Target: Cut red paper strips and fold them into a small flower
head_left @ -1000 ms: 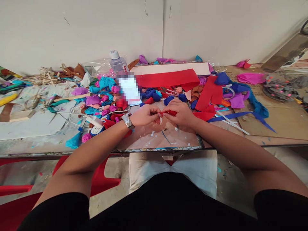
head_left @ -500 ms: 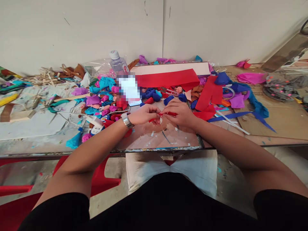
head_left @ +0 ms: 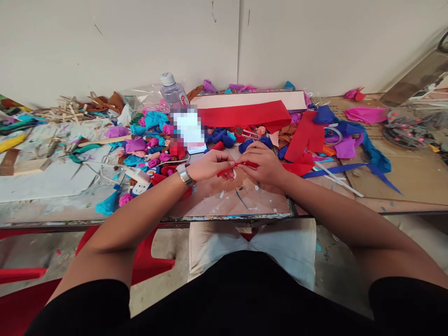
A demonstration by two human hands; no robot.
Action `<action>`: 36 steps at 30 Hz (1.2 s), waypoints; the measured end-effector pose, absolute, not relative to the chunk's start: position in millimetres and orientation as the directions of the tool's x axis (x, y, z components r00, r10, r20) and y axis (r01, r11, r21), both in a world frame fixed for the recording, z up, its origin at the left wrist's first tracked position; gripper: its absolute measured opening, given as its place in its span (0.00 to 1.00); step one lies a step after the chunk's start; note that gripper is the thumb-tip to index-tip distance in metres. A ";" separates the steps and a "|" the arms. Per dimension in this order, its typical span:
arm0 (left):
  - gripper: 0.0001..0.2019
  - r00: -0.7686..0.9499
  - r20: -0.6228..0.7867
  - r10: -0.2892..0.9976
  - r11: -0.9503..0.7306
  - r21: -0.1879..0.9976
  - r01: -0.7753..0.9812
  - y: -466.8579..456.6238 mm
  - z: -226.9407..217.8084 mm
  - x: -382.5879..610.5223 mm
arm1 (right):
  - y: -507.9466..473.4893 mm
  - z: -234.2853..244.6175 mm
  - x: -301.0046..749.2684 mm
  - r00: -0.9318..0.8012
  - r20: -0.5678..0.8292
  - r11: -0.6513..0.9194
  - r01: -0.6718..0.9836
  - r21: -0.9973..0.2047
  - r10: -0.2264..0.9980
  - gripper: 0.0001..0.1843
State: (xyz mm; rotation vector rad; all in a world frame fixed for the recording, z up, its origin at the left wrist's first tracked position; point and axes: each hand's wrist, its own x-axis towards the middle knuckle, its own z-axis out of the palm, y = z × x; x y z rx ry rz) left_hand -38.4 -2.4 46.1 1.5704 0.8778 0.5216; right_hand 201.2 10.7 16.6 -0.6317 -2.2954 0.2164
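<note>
Between my two hands is a small piece of red crepe paper (head_left: 250, 164), pinched over the front of the table. My left hand (head_left: 210, 166), with a metal watch (head_left: 184, 174) on its wrist, grips the left end between thumb and fingers. On the other end, my right hand (head_left: 264, 164) is closed with its fingers bent over the paper, hiding part of it. Just behind the hands lie blue crumpled paper pieces (head_left: 219, 137). Wide red paper strips (head_left: 304, 137) rest beyond and to the right of my right hand.
A lit phone (head_left: 191, 133) leans among many coloured paper flowers, before a clear bottle (head_left: 173, 92). A white power strip (head_left: 140, 181) with cables sits left of my left wrist. Wood sticks (head_left: 82, 108) are piled far left. Cardboard (head_left: 402, 172) covers the right side.
My left thumb has straightened slightly along the red paper, and the fingers have shifted a little. Both hands stay in nearly the same place, still gripping it.
</note>
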 end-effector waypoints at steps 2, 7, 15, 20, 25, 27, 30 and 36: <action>0.19 0.616 -0.128 0.777 -0.033 0.970 0.242 -2.0 44.2 -38.4 | 9.3 18.2 200.5 -0.607 0.608 0.859 0.390 -0.332 0.511 0.11; 0.17 0.599 -0.060 0.798 -0.140 0.949 0.282 -2.9 40.5 -38.1 | 5.1 21.3 198.3 -0.575 0.621 0.843 0.420 -0.335 0.533 0.12; 0.12 0.557 0.310 0.770 -0.635 0.445 0.631 -15.5 43.2 -33.0 | 3.6 17.7 196.4 -0.506 0.623 0.801 0.414 -0.432 0.597 0.08; 0.14 0.616 0.390 0.685 -0.702 0.125 0.701 -16.3 36.5 -33.6 | 4.2 17.0 193.9 -0.489 0.608 0.781 0.397 -0.483 0.625 0.08; 0.16 0.620 0.392 0.679 -0.699 0.086 0.710 -17.4 34.8 -33.1 | 3.4 18.6 193.3 -0.525 0.574 0.777 0.385 -0.499 0.628 0.09; 0.16 0.604 0.406 0.686 -0.695 0.122 0.708 -17.8 35.7 -32.6 | 3.4 19.2 193.9 -0.530 0.568 0.776 0.387 -0.499 0.630 0.10; 0.14 0.578 0.408 0.707 -0.689 0.211 0.694 -17.4 37.5 -32.7 | 4.2 19.5 194.6 -0.502 0.580 0.767 0.388 -0.511 0.641 0.09; 0.14 0.591 0.380 0.711 -0.691 0.229 0.685 -15.1 37.6 -34.0 | 4.6 19.3 195.1 -0.479 0.633 0.794 0.358 -0.492 0.608 0.05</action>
